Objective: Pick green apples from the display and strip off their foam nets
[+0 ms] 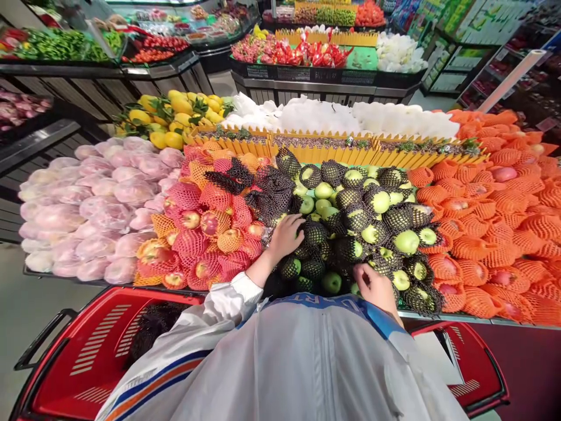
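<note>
Head view: green apples [407, 241] lie piled around both hands, black foam nets [313, 234] probably cushioning them. The left hand [287, 237] is at the pile's left, the right hand [374, 286] nearer the body, fingers bent; whether either grips anything, I cannot tell.

Single head-worn view, facing forward and down, from above the jacket [302, 356], hands [286, 236] and apples [407, 241] close, stand [307, 75] farther off at top.

Jacket [289, 362]: letters "RT" on blue chest band [337, 302] (others unclear).
</note>
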`<move>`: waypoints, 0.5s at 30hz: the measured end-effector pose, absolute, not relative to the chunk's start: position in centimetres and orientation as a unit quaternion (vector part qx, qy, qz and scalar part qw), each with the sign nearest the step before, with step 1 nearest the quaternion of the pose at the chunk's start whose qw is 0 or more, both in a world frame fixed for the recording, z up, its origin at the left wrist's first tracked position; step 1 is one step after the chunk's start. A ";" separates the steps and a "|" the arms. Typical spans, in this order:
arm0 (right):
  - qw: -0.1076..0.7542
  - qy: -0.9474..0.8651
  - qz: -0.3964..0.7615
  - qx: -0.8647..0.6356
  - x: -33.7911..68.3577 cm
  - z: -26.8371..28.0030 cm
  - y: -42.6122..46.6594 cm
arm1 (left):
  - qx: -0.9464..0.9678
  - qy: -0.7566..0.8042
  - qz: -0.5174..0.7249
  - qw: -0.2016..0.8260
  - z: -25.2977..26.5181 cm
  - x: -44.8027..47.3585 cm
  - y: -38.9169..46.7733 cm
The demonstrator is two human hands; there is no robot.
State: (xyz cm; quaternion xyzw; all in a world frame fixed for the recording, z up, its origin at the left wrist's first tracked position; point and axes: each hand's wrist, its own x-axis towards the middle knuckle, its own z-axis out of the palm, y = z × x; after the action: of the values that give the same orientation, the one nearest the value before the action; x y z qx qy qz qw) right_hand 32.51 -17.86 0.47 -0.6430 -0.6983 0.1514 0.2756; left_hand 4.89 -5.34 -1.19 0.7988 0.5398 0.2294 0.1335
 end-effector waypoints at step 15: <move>0.330 -0.706 0.090 -0.620 31.6 -3.5 -16.3 | 0.853 0.452 0.172 0.195 -1.7 6.8 -4.0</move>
State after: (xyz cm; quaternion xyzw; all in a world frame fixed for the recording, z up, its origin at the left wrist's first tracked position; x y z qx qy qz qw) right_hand 31.62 -16.35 -3.47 -0.6199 -0.7062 0.0897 0.3300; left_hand 6.79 -3.95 -1.68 0.8533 0.4520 0.1720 0.1949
